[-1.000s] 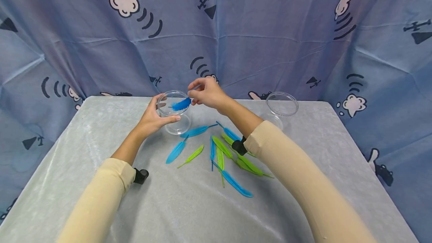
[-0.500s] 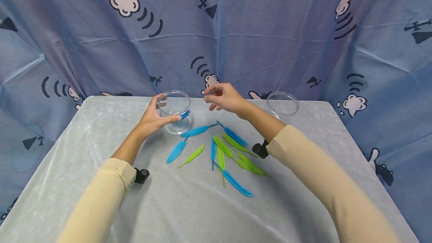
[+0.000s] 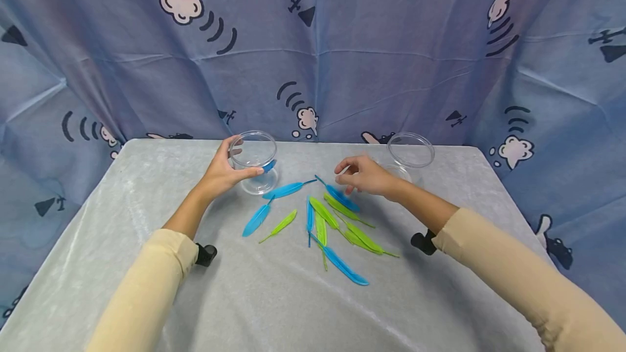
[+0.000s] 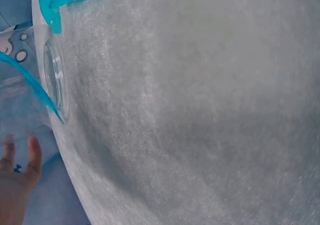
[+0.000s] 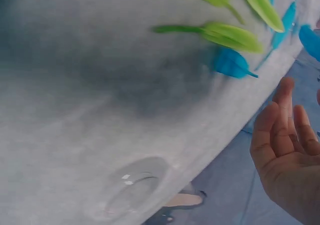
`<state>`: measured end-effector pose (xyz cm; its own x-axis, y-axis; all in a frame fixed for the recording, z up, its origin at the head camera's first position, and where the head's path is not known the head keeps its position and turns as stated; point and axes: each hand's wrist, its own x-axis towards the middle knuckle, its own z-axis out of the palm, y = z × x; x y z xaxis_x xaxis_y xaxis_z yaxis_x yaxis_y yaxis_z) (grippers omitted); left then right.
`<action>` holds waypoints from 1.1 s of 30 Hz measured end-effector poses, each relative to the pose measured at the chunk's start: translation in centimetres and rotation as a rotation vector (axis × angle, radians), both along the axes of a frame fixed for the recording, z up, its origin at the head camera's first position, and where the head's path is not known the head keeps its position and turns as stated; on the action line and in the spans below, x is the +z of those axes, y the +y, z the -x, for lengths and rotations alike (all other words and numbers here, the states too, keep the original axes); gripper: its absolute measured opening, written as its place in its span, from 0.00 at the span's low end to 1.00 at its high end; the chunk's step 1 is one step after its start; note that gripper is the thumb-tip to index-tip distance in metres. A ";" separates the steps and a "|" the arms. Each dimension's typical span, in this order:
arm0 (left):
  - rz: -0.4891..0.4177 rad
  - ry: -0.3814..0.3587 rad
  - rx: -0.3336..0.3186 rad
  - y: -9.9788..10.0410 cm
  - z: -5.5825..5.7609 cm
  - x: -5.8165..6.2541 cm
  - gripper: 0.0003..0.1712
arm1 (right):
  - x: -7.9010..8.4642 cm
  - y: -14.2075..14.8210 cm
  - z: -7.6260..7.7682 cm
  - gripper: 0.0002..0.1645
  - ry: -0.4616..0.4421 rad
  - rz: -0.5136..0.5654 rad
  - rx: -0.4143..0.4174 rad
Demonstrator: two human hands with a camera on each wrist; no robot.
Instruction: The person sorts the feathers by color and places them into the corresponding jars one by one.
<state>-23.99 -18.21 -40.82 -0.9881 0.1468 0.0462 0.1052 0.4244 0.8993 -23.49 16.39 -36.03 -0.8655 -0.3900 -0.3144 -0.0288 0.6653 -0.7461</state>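
My left hand point(image 3: 220, 171) grips a clear plastic cup point(image 3: 260, 181) on the left of the table, thumb in front and fingers behind. Inside the cup sits a blue feather point(image 3: 268, 166), seen through the wall in the left wrist view as a slanting blue feather point(image 4: 35, 87). My right hand point(image 3: 371, 177) holds nothing; its fingers are loosely bent over the far end of another blue feather point(image 3: 344, 198). In the right wrist view the relaxed fingers of this hand point(image 5: 292, 160) show beyond the feathers. Green feathers point(image 3: 362, 238) lie just in front of it.
A second clear cup point(image 3: 411, 165) stands behind my right hand, near the back edge. More blue feathers point(image 3: 285, 190) and a small green feather point(image 3: 279, 226) are spread on the grey tablecloth point(image 3: 254, 297). A patterned blue curtain point(image 3: 391, 42) hangs behind the table.
My right hand let go of the blue feather, which dropped into the left cup. It then moved right and down toward the feathers on the cloth. The left hand stayed on the cup.
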 end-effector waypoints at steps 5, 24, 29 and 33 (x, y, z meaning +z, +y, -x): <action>-0.004 -0.008 0.001 0.0 -0.1 0.0 0.61 | -1.4 1.4 -1.0 0.20 -0.013 -0.005 -0.009; 0.000 -0.017 0.006 0.1 0.0 0.2 0.62 | -3.8 4.9 -2.1 0.16 -0.056 0.051 -0.075; 0.011 -0.019 0.010 0.1 -0.1 0.2 0.62 | -4.6 4.9 -2.2 0.16 -0.098 0.063 -0.058; 0.018 -0.018 0.012 0.2 -0.1 0.2 0.62 | -4.9 4.7 -2.3 0.19 -0.108 0.044 -0.068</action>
